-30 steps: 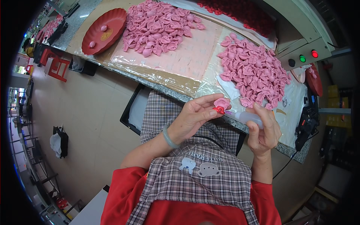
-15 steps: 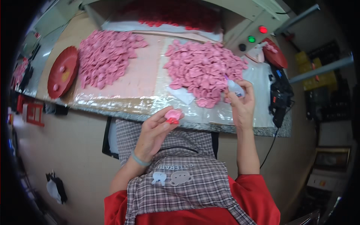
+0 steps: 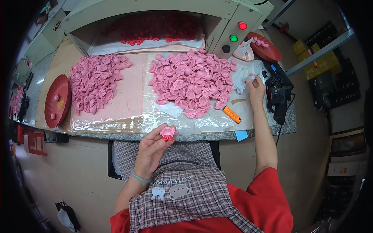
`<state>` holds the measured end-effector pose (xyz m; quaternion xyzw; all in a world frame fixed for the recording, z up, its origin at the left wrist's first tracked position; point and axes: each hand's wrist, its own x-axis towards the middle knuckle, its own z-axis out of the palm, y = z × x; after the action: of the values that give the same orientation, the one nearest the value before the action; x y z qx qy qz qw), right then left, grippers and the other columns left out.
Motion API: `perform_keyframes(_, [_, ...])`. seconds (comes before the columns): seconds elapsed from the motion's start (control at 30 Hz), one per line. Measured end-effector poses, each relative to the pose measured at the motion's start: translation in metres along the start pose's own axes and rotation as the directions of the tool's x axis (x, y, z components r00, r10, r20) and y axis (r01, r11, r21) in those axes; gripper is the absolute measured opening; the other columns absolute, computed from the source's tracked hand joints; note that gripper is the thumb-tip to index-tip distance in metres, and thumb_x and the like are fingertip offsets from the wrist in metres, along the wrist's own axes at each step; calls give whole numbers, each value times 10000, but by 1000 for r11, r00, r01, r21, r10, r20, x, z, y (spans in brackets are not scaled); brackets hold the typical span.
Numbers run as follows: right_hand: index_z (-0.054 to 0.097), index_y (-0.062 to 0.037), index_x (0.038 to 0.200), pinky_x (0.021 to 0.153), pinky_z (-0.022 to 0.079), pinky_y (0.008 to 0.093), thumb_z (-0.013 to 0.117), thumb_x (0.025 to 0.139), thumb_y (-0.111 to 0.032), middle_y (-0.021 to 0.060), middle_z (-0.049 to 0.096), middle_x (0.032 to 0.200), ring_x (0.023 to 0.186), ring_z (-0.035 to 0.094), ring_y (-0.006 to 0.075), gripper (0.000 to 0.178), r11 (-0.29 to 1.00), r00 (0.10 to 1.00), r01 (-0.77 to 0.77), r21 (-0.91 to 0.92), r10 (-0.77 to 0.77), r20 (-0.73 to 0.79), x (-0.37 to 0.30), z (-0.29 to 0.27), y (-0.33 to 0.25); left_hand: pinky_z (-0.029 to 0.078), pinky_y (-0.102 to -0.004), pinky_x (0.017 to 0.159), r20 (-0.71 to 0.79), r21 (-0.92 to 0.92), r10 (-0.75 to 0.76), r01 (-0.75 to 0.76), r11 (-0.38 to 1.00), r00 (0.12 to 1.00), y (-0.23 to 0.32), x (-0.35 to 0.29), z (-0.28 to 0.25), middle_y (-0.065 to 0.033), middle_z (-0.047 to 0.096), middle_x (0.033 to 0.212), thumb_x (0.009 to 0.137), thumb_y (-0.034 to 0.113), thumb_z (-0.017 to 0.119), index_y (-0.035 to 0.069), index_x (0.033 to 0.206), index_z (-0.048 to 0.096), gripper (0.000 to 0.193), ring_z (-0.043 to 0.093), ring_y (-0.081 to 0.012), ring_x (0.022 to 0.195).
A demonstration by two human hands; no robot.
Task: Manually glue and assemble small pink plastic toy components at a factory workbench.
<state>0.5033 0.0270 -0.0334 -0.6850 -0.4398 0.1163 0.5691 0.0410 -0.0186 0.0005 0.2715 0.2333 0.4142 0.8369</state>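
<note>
Nearest, the left hand (image 3: 151, 149) pinches one pink piece with a red base (image 3: 167, 132) between thumb and fingers, just before the front edge of the counter (image 3: 194, 137). Beyond, one blue square (image 3: 241, 135) and one orange bar (image 3: 232, 115) come into view, uncovered since the previous frame. Two heaps of pink pieces lie farther back: a left heap (image 3: 93, 83) and a right heap (image 3: 192, 81). The left dish (image 3: 52, 103), red and scalloped, contains two pink balls (image 3: 56, 97). The right hand (image 3: 256, 90), formerly beside the right heap with a bottle, now reaches farther right; its fingers bend around a blurred pale object (image 3: 249, 79), the grip indeterminable. Farthest, the right dish (image 3: 272, 52), also red, contains small pink pieces (image 3: 259, 42); one machine (image 3: 155, 9) houses many red pieces (image 3: 155, 33) on a white sheet (image 3: 101, 49).
</note>
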Motion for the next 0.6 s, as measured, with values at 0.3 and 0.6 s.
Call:
perform_keyframes(0.3, [541, -12, 1307, 813, 528, 278, 702, 837, -25, 131, 620, 1188, 996, 661, 166, 497, 983, 988, 116, -142, -129, -85, 1, 12, 4, 518, -369, 1005, -26, -24, -13, 12, 1000, 1000, 1, -1, 2, -241, 572, 1312, 886, 17, 653, -53, 1394, 451, 551, 573, -349, 1228])
perform_keyframes(0.6, [661, -13, 923, 710, 508, 326, 692, 816, -31, 95, 641, 879, 809, 636, 223, 112, 857, 832, 472, -206, -356, 425, -75, 19, -100, 467, -375, 1052, 15, -14, -39, 39, 999, 999, 1, 3, 0, -231, 555, 1349, 914, 45, 630, -53, 1412, 434, 544, 566, -324, 1244])
